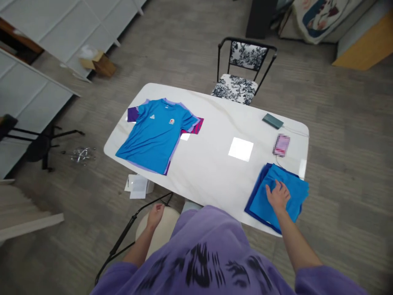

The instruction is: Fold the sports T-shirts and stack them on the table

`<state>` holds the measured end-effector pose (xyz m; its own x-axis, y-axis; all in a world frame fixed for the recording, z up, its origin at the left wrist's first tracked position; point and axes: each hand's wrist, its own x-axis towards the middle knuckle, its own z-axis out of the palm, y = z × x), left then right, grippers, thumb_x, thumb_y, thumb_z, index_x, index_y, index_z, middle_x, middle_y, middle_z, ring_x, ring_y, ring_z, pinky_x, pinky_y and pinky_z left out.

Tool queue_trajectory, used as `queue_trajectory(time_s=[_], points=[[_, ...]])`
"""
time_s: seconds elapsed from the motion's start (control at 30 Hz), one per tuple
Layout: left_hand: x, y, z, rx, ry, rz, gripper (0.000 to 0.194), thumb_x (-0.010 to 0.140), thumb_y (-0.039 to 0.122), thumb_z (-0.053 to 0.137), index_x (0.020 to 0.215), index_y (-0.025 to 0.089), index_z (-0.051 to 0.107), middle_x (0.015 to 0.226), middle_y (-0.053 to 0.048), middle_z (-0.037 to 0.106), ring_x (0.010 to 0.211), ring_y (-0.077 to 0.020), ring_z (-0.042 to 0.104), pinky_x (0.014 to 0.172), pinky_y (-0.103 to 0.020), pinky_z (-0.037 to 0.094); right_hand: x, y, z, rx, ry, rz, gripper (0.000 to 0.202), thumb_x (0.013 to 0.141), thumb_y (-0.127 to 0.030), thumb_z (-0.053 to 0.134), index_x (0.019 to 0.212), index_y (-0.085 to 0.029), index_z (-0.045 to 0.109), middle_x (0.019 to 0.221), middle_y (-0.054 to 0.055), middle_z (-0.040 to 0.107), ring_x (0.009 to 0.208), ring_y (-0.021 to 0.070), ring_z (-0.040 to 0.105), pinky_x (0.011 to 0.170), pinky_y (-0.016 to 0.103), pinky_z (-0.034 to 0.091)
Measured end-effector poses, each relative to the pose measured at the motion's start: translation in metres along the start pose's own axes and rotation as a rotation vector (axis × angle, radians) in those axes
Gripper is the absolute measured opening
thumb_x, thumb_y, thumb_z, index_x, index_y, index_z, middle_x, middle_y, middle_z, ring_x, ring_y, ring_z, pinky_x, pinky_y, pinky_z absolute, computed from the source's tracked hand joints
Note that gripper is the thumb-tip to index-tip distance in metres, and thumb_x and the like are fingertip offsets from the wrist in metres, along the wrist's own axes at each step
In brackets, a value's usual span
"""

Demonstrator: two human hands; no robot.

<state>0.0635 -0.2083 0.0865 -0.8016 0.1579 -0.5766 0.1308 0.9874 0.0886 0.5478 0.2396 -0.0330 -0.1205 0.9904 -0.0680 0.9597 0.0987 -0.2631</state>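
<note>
My right hand (278, 196) rests over a stack of folded blue shirts (294, 190) at the table's right front corner, its fingers spread and apart. A darker blue piece shows along the stack's left edge. Beside my body, off the table, my left hand (157, 213) hangs with its fingers curled in and nothing visible in it. On the left half of the table a bright blue T-shirt (156, 133) lies flat, collar toward the far edge, with two small badges on its chest. Purple and pink-red fabric peeks out from beneath it at the sleeves and lower edge.
The white table (208, 164) carries a dark green box-like object (272, 121) and a pink phone (281, 145) with a cable at its right. A patterned chair (236, 88) stands beyond. Near my left are a beige seat (166, 225) and white papers (138, 187) below table height.
</note>
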Motion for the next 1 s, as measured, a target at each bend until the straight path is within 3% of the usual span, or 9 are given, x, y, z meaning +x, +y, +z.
queue_trajectory(time_s=[0.07,0.17,0.27,0.33,0.5,0.63,0.8,0.9,1.0], points=[[0.053,-0.008,-0.011,-0.072,0.005,0.068,0.018,0.105,0.036,0.053,0.109,0.026,0.067,0.103,-0.003,0.078,0.104,-0.0237,0.077,0.087,-0.034,0.06,0.001,-0.047,0.005,-0.016,-0.006,-0.029,0.075,0.096,-0.071,0.042,0.161,-0.038,0.058,0.161,0.023,0.058,0.151,0.0573,0.053,0.117,0.085,0.044],[0.143,-0.013,-0.033,-0.121,-0.002,0.194,0.024,0.104,0.041,0.057,0.121,0.025,0.062,0.118,-0.005,0.076,0.108,-0.0232,0.074,0.094,-0.034,0.057,0.006,-0.135,0.02,-0.037,-0.125,-0.12,0.062,0.097,-0.069,0.043,0.142,-0.038,0.071,0.142,0.022,0.07,0.139,0.0548,0.062,0.112,0.082,0.048],[0.224,-0.013,-0.054,-0.119,-0.025,0.328,0.033,0.103,0.045,0.062,0.129,0.024,0.061,0.131,-0.008,0.071,0.116,-0.0253,0.069,0.103,-0.035,0.052,0.015,-0.243,0.04,-0.034,-0.29,-0.212,0.045,0.1,-0.062,0.047,0.123,-0.037,0.076,0.124,0.016,0.079,0.125,0.0477,0.07,0.107,0.075,0.051],[0.265,-0.013,-0.065,-0.106,-0.051,0.391,0.034,0.102,0.045,0.063,0.128,0.023,0.063,0.133,-0.01,0.07,0.123,-0.0276,0.066,0.107,-0.037,0.049,0.026,-0.325,0.057,-0.032,-0.394,-0.281,0.037,0.101,-0.058,0.051,0.115,-0.036,0.077,0.118,0.013,0.082,0.12,0.043,0.073,0.107,0.07,0.05],[0.319,-0.022,-0.079,-0.074,-0.11,0.483,0.025,0.102,0.041,0.065,0.122,0.026,0.069,0.132,-0.011,0.072,0.13,-0.0325,0.062,0.112,-0.043,0.043,0.079,-0.526,0.116,0.025,-0.55,-0.348,0.028,0.102,-0.049,0.06,0.108,-0.028,0.076,0.109,0.008,0.083,0.105,0.0321,0.075,0.11,0.058,0.047],[0.342,-0.032,-0.083,-0.071,-0.12,0.534,0.028,0.109,0.042,0.056,0.128,0.029,0.072,0.134,-0.011,0.073,0.128,-0.0339,0.065,0.111,-0.047,0.044,0.142,-0.645,0.176,0.068,-0.542,-0.352,0.032,0.106,-0.049,0.056,0.122,-0.027,0.072,0.12,0.007,0.082,0.105,0.0278,0.075,0.106,0.048,0.053],[0.36,-0.042,-0.085,-0.074,-0.13,0.568,0.027,0.112,0.043,0.049,0.115,0.032,0.073,0.125,-0.009,0.076,0.123,-0.0337,0.069,0.108,-0.051,0.048,0.211,-0.732,0.234,0.174,-0.424,-0.298,0.05,0.105,-0.045,0.056,0.148,-0.021,0.058,0.131,0.014,0.075,0.122,0.0324,0.069,0.112,0.05,0.056],[0.362,-0.045,-0.088,-0.134,-0.146,0.606,0.027,0.111,0.046,0.047,0.112,0.034,0.071,0.126,-0.009,0.076,0.125,-0.034,0.07,0.109,-0.053,0.051,0.233,-0.753,0.252,0.17,-0.385,-0.213,0.052,0.101,-0.041,0.062,0.147,-0.019,0.059,0.138,0.019,0.069,0.126,0.0345,0.066,0.116,0.053,0.055],[0.359,-0.048,-0.093,-0.201,-0.186,0.637,0.024,0.11,0.045,0.046,0.11,0.037,0.069,0.125,-0.007,0.076,0.126,-0.0333,0.071,0.112,-0.055,0.054,0.241,-0.755,0.261,0.11,-0.369,-0.155,0.039,0.096,-0.039,0.068,0.131,-0.022,0.066,0.142,0.019,0.064,0.123,0.0353,0.066,0.114,0.055,0.057]])
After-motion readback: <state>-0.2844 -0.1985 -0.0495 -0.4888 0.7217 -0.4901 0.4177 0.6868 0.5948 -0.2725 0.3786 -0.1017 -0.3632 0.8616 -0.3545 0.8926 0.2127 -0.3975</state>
